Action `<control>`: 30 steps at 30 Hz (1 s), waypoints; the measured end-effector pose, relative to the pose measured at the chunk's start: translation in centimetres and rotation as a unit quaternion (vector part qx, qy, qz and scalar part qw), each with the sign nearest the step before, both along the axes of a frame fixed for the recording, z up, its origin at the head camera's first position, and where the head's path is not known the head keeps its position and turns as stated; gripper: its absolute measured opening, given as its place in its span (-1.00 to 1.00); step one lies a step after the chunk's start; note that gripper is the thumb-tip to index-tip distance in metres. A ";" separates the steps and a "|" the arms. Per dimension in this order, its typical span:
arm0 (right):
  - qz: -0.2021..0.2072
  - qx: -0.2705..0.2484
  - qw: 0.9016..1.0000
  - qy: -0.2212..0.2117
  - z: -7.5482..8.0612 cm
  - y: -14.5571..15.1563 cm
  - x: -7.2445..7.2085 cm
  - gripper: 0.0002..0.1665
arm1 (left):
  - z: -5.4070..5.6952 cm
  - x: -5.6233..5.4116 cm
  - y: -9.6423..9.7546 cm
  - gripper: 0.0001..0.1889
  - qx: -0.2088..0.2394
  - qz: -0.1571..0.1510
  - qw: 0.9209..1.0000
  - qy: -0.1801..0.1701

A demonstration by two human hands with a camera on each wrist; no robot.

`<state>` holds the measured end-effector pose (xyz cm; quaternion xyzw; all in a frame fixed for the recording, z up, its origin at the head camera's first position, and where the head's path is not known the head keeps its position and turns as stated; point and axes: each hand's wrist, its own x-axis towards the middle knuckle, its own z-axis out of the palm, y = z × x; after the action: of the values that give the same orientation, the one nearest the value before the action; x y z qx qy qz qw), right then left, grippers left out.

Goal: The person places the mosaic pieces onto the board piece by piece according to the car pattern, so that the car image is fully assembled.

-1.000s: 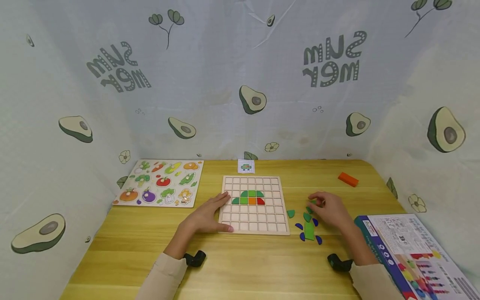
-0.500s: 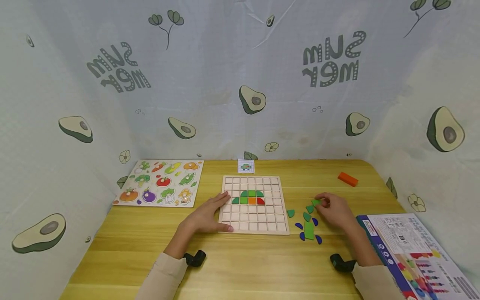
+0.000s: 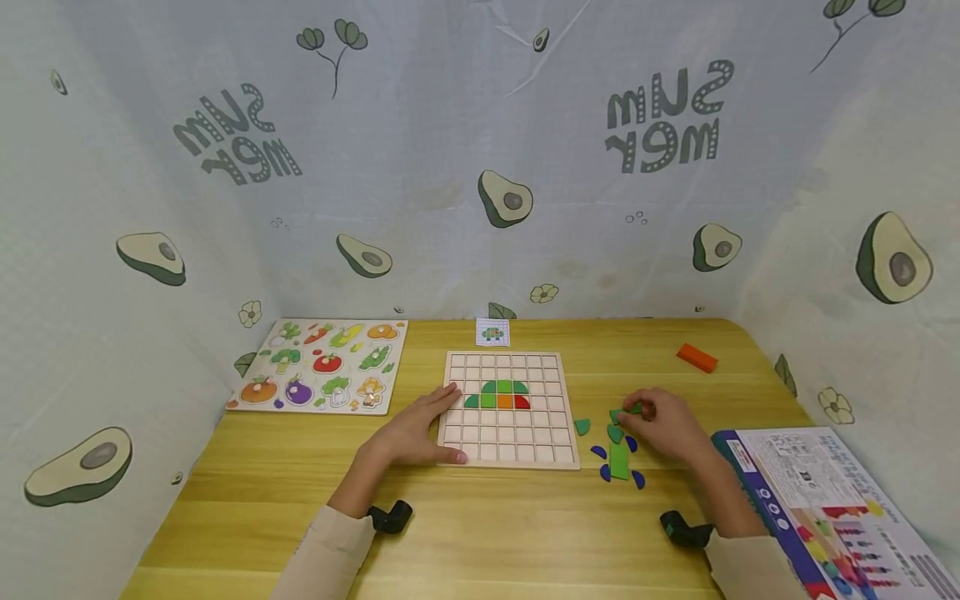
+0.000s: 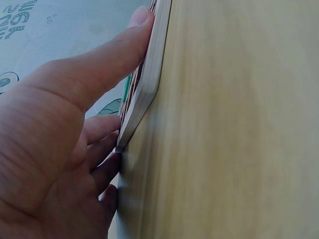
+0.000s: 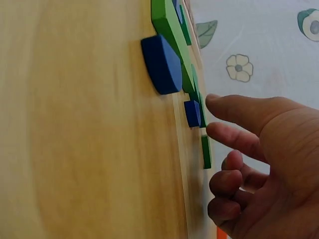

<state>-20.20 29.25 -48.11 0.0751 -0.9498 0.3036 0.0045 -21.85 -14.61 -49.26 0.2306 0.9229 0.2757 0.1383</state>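
My left hand (image 3: 408, 429) lies at the left side of the wooden grid board (image 3: 506, 435), fingers along its left edge and thumb (image 4: 112, 55) on its front rim. Several green pieces (image 3: 504, 387), an orange square (image 3: 504, 402) and a red quarter-circle (image 3: 521, 402) fill cells there. To the right, my right hand (image 3: 663, 423) touches a dark green piece at the far end of the loose pieces, partly hidden by its fingertips. The right wrist view shows its thumb (image 5: 232, 104) and index finger apart, the other fingers loosely bent. Blue half-circles (image 3: 638, 479) and a green rectangle (image 3: 618, 461) lie nearby.
A small picture card (image 3: 492, 333) stands behind the grid board. A vegetable puzzle board (image 3: 351, 364) lies at the back left, an orange block (image 3: 697, 357) at the back right. A printed box (image 3: 810, 483) lies beside my right forearm.
My right hand first drew slightly to the right and back toward me, then stayed with its fingertips over the far green pieces. The left hand has not moved.
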 end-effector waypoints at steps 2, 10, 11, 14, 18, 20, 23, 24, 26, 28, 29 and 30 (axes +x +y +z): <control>-0.008 0.005 1.000 -0.002 0.0 -0.1 0.0 -0.72 | 0.0 0.0 0.0 0.16 -0.001 -0.001 1.000 0.001; 0.001 0.001 1.000 -0.003 0.3 -1.2 -0.3 -0.72 | 0.1 0.0 0.0 0.16 -0.003 0.000 1.000 -0.002; -0.002 0.000 1.000 -0.004 0.4 -1.3 -0.3 -0.70 | 0.1 0.0 0.0 0.16 -0.002 -0.001 1.000 -0.002; -0.013 -0.004 1.000 -0.011 0.6 -1.7 -0.2 -0.63 | 0.1 0.0 0.0 0.15 -0.002 -0.004 1.000 0.000; -0.022 -0.006 1.000 -0.019 0.8 -1.9 -0.1 -0.61 | 0.1 0.0 0.0 0.15 0.001 -0.005 1.000 0.001; -0.021 -0.004 1.000 -0.020 0.8 -1.9 -0.1 -0.60 | 0.2 0.0 -0.1 0.16 0.003 -0.004 1.000 0.000; -0.018 -0.001 1.000 -0.023 0.9 -1.9 0.0 -0.60 | 0.2 0.1 -0.1 0.16 0.002 -0.003 1.000 -0.002; -0.017 0.000 1.000 -0.024 0.9 -1.9 -0.1 -0.60 | 0.3 0.1 -0.1 0.17 0.001 -0.002 1.000 -0.002; -0.018 0.004 1.000 -0.026 1.0 -2.0 0.0 -0.62 | 0.2 0.1 -0.1 0.16 0.001 -0.002 1.000 -0.001; -0.018 0.007 1.000 -0.025 0.9 -2.0 0.0 -0.64 | 0.2 0.1 -0.1 0.17 0.001 -0.002 1.000 0.000; -0.017 0.007 1.000 -0.024 0.9 -2.0 0.0 -0.64 | 0.2 0.1 -0.1 0.17 0.000 -0.003 1.000 0.001; -0.018 0.007 1.000 -0.024 0.9 -2.0 0.1 -0.64 | 0.2 0.1 -0.1 0.17 0.000 -0.004 1.000 0.001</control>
<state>-20.13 27.21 -47.20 0.0507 -0.9530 0.2983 -0.0130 -21.79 -14.71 -49.10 0.2347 0.9220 0.2751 0.1383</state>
